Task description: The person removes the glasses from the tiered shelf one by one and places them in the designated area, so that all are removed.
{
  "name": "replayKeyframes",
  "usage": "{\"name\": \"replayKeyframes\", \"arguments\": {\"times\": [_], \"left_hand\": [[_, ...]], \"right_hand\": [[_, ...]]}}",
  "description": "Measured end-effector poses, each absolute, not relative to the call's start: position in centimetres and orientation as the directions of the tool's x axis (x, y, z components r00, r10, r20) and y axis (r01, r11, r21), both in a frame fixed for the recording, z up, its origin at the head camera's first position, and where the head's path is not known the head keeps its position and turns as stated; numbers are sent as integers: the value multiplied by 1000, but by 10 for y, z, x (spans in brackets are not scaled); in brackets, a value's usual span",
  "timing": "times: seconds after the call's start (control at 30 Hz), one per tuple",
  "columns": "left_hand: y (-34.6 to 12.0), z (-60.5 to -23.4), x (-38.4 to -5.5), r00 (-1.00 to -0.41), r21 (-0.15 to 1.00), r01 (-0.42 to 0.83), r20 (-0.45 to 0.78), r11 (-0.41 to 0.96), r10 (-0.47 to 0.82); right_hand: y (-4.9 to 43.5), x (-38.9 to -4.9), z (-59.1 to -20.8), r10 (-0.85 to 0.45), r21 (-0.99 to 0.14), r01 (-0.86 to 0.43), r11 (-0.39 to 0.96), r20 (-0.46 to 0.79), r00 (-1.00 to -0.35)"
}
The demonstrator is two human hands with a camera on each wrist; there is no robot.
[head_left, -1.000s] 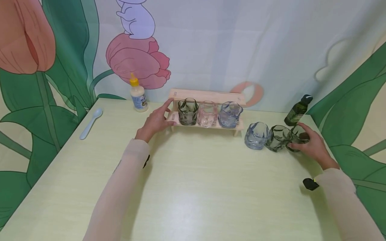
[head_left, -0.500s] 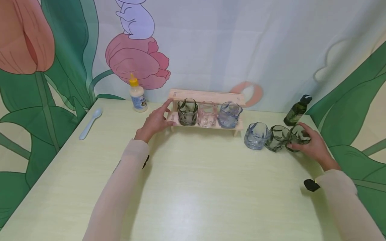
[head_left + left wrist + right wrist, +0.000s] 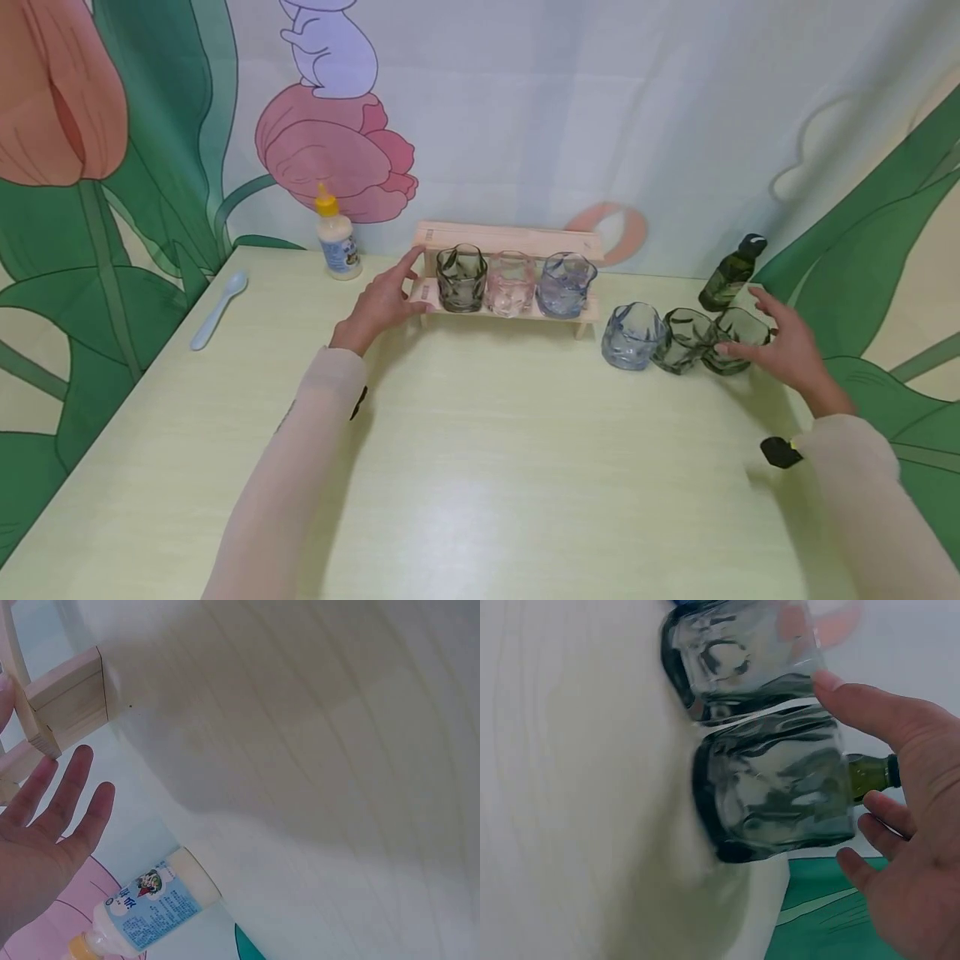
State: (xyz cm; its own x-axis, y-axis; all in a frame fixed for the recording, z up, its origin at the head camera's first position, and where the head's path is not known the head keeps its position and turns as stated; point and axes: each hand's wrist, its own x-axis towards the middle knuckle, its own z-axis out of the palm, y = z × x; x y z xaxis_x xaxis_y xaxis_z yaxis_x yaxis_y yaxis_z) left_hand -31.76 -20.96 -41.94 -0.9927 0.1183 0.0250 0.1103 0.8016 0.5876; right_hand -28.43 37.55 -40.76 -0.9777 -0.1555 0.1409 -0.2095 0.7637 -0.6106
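A small two-tier wooden rack [image 3: 525, 240] holds a grey-green glass [image 3: 461, 279], a pink glass [image 3: 511, 285] and a blue glass [image 3: 566, 286] on its lower step. My left hand [image 3: 380, 303] touches the rack's left end, thumb at the lower step and index finger by the upper one; the other fingers extend loosely in the left wrist view. On the table to the right stand another blue glass [image 3: 632, 337] and two grey-green glasses [image 3: 684, 342]. My right hand [image 3: 789, 348] is spread beside the rightmost glass [image 3: 780, 787], thumb near its rim, fingers off its side.
A dark green bottle [image 3: 733, 273] with a black cap stands behind the right-hand glasses. At the back left is a yellow-capped bottle [image 3: 339, 243]. A pale blue spoon [image 3: 220, 310] lies by the table's left edge. A printed curtain [image 3: 480, 108] hangs behind.
My right hand has let go of the rightmost glass, its fingers opening and drawing back to the right. My left hand stays at the rack. The head view has shifted slightly.
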Motion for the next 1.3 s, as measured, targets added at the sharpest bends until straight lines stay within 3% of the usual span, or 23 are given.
{"name": "replayKeyframes", "arguments": {"times": [0.57,0.93,1.3], "left_hand": [[-211,-416,-318,-992,579,124,42,806,122],[-211,-419,-314,-991,591,126,41,797,127],[-209,-417,-314,-993,589,100,11,802,116]], "right_hand": [[349,-291,-371,-213,-566,-225,793,88,-973],[287,-304,-354,-309,-577,-336,745,148,-939],[235,-315,-361,-367,-631,-405,661,199,-909]]}}
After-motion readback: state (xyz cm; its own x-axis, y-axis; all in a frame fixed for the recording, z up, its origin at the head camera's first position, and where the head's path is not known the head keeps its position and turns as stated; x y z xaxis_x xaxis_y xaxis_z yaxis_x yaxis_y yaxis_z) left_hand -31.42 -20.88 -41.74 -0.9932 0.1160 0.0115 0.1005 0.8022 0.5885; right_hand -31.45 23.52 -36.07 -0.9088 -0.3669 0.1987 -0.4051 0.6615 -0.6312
